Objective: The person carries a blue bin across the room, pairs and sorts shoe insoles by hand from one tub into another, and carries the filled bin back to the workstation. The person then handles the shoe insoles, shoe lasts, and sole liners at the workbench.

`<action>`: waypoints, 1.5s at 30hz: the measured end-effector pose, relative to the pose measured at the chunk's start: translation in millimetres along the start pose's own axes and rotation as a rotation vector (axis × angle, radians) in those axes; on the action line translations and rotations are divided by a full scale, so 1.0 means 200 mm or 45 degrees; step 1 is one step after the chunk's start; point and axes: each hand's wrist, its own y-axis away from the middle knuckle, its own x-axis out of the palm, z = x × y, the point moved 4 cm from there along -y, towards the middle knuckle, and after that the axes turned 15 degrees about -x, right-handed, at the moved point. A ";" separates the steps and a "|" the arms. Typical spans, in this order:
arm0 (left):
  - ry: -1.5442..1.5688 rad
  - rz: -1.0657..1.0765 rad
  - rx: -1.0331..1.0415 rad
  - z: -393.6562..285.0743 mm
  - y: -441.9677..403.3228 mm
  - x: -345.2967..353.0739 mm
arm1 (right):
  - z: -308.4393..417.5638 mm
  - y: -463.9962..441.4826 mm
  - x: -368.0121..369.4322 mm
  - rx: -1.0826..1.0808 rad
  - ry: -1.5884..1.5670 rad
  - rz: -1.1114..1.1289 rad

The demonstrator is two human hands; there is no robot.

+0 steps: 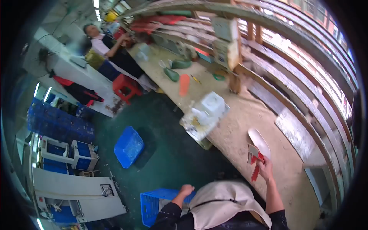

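Note:
My right hand is closed on a red and beige shoe upper, holding it over the workbench's near side. A pale, sole-shaped piece lies on the bench just beyond that hand, partly overlapped by the upper. Down at the left of my apron, my left hand is curled into a loose fist, and nothing shows in it. It hovers by the rim of a blue crate, which my forearm partly covers.
On the workbench stand a white plastic container on a stained board, green shoe lasts and an orange sole shape. A slatted wooden rack runs along the right. A blue basin sits on the floor. Another person stands farther along the bench near a red stool.

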 end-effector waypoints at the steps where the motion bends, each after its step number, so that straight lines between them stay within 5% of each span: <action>1: -0.012 -0.067 0.090 -0.13 0.01 -0.02 | -0.01 0.07 -0.07 0.049 -0.128 0.043; 5: 0.692 0.049 0.195 -0.43 -0.08 0.01 | -0.11 0.23 -0.39 0.147 -0.177 0.028; 6: 0.787 0.129 -0.031 -0.62 0.08 -0.07 | -0.06 0.22 -0.46 0.150 -0.072 0.021; 10: 0.846 0.147 0.020 -0.85 0.23 -0.07 | -0.12 0.18 -0.63 0.144 -0.205 -0.049; 15: 0.803 0.144 -0.139 -0.65 0.28 0.09 | -0.23 -0.05 -0.54 0.364 -0.395 0.041; 18: 0.504 -0.103 -0.058 -0.37 0.26 0.19 | -0.41 -0.18 -0.40 0.278 0.043 0.061; 20: 0.615 -0.090 -0.206 -0.33 0.45 0.16 | -0.36 -0.23 -0.32 0.327 0.544 -0.008; 22: 0.766 -0.026 -0.299 -0.20 0.51 0.18 | -0.37 -0.25 -0.22 0.331 0.525 -0.046; 25: 0.862 0.036 -0.404 -0.15 0.60 0.19 | -0.30 -0.22 -0.22 -0.068 0.655 -0.261; 27: 0.803 0.018 -0.442 -0.12 0.64 0.23 | -0.09 -0.15 -0.21 -0.822 0.715 -0.021; 28: 0.869 -0.019 -0.404 -0.09 0.58 0.28 | -0.08 -0.13 -0.22 -0.810 0.713 -0.005; 30: 0.914 -0.034 -0.378 -0.05 0.54 0.33 | -0.04 -0.01 -0.18 -1.257 0.744 0.307; 36: 0.797 0.118 -0.278 -0.37 0.44 0.21 | -0.23 0.22 -0.19 -1.073 0.756 0.479; 43: 0.824 0.123 -0.255 -0.62 0.36 0.05 | -0.25 0.31 -0.35 -0.391 0.547 0.353; 45: 0.806 0.120 -0.246 -0.63 0.36 0.04 | -0.22 0.28 -0.36 0.049 0.300 0.411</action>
